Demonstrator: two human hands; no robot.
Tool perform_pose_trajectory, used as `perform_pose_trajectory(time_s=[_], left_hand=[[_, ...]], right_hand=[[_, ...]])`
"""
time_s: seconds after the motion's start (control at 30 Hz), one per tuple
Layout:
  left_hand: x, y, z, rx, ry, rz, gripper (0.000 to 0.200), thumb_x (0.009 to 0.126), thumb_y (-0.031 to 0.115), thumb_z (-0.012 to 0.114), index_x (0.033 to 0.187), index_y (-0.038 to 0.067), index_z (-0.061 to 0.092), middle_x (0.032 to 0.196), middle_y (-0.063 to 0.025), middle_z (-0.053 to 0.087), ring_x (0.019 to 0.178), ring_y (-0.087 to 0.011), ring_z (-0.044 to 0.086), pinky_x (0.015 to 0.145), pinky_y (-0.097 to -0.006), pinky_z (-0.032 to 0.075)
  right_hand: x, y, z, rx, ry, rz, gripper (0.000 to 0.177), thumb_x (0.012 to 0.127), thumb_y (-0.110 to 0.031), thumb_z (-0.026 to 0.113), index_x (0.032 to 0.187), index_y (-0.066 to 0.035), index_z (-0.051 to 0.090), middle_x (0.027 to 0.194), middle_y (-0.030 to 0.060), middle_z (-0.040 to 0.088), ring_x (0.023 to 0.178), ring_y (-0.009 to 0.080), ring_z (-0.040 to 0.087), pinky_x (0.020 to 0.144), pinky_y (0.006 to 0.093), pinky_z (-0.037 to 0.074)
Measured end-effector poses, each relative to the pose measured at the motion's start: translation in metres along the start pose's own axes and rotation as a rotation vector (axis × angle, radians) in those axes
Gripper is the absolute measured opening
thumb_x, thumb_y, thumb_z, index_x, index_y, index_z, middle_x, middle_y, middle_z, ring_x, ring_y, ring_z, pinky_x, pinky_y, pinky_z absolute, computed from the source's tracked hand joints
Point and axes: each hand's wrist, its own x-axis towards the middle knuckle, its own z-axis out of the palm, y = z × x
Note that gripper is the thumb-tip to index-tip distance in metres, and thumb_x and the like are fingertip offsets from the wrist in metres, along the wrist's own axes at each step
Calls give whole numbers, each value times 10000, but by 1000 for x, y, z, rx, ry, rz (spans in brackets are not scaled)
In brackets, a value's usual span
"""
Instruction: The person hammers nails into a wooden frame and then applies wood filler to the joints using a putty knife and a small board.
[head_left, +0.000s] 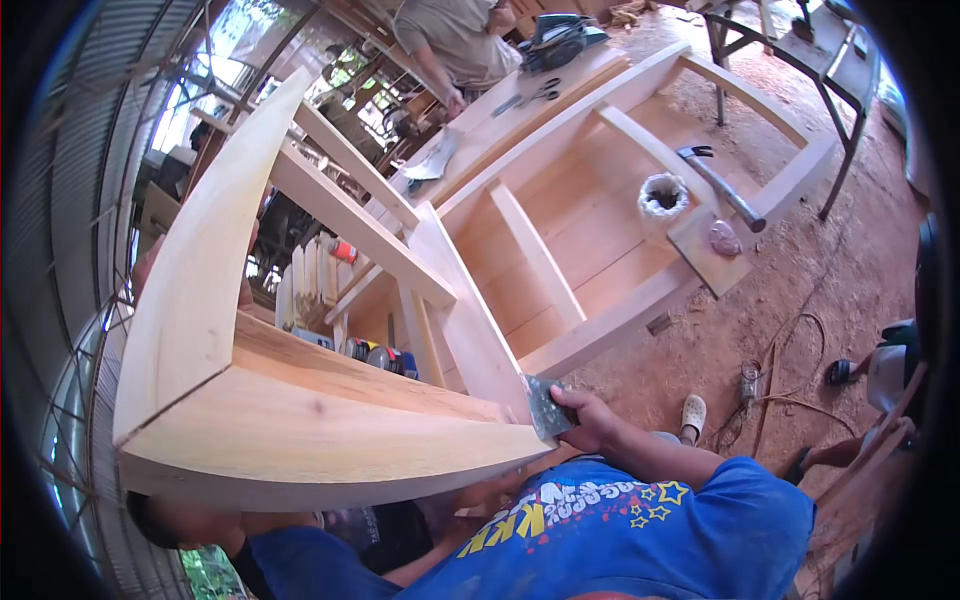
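My right hand grips a flat, dark grey-green putty spreader, pressed to the pointed right end of a curved pale wood piece. That piece joins a second curved piece at a corner with a dark seam line. Under the lower board, a bare forearm reaches into shade; I cannot make out my left hand's fingers there. To the right, a small board with a lump of pink putty rests on the wooden frame.
A claw hammer and a white-rimmed pot lie near the putty board. Scissors lie on the bench, where a person stands behind. Another person's head is low at left. Cords cross the dirt floor; several cans stand behind the frame.
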Motion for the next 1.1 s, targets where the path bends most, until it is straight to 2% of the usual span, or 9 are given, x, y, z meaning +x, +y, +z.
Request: perform_pose_trajectory(time_s=[0.27, 0.53, 0.57, 0.6, 0.73, 0.77, 0.9, 1.0, 1.1], left_hand=[[78, -41, 52, -29, -170, 21, 656, 1023, 57, 596, 1617, 75, 319, 1714, -209, 148, 1352, -424, 562, 948, -434, 649], [96, -61, -28, -197, -316, 168, 663, 990, 73, 649, 1590, 53, 367, 1683, -279, 175, 1222, -442, 650, 890, -401, 669], [90, -59, -38, -224, -300, 178, 675, 986, 71, 653, 1593, 52, 359, 1685, -271, 176, 1210, -439, 658, 874, -405, 672], [78, -59, -45, -261, -174, 182, 651, 1041, 270, 624, 1593, 58, 352, 1629, -261, 324, 1159, -423, 682, 825, -418, 671], [42, -34, -84, 25, 10, 59, 634, 1048, 358, 589, 1568, 54, 393, 1563, -228, 405, 1149, -395, 684, 835, -445, 657], [35, -23, -96, 165, 38, 10, 633, 1049, 380, 580, 1562, 53, 404, 1546, -220, 425, 1146, -388, 685, 838, -452, 653], [-2, 11, -163, 563, 165, -119, 646, 1056, 468, 545, 1537, 50, 445, 1480, -187, 506, 1136, -361, 687, 849, -480, 639], [-29, 0, -214, 629, 308, -87, 670, 1061, 534, 519, 1519, 47, 475, 1431, -162, 567, 1129, -340, 689, 857, -500, 628], [-57, -31, -245, 666, 466, -7, 803, 1006, 722, 455, 1466, 67, 530, 1221, -116, 646, 1052, -299, 698, 839, -519, 622]], right_hand=[[-86, -84, 12, -224, -36, -276, 498, 1062, -301, 578, 1462, -6, 544, 1290, 109, 686, 1150, 234, 684, 1044, 407, 519], [-136, -146, 20, -440, 180, -468, 489, 1018, -296, 637, 1384, 26, 599, 1245, 111, 708, 1129, 223, 694, 996, 396, 544], [-132, -146, 24, -437, 206, -487, 507, 1008, -301, 647, 1395, 21, 591, 1258, 100, 704, 1138, 215, 687, 993, 392, 545], [-130, -144, 25, -431, 232, -494, 500, 1003, -305, 650, 1383, 16, 598, 1243, 97, 707, 1118, 215, 693, 981, 396, 551], [-124, -140, 32, -465, 269, -505, 474, 987, -321, 646, 1343, -10, 619, 1177, 83, 716, 1026, 212, 711, 928, 404, 573], [-127, -138, 49, -469, 216, -513, 485, 1005, -307, 636, 1376, 2, 603, 1234, 89, 710, 1114, 227, 689, 1019, 406, 520], [-112, -137, 44, -572, 222, -568, 509, 1020, -308, 620, 1421, 1, 564, 1288, 88, 681, 1169, 231, 658, 1040, 415, 500], [-106, -135, 62, -590, 228, -609, 535, 1032, -322, 615, 1449, 4, 539, 1333, 101, 657, 1211, 237, 632, 1064, 428, 481], [-101, -133, 64, -607, 229, -639, 559, 1044, -332, 608, 1480, 4, 510, 1383, 110, 631, 1258, 244, 604, 1090, 440, 462]])
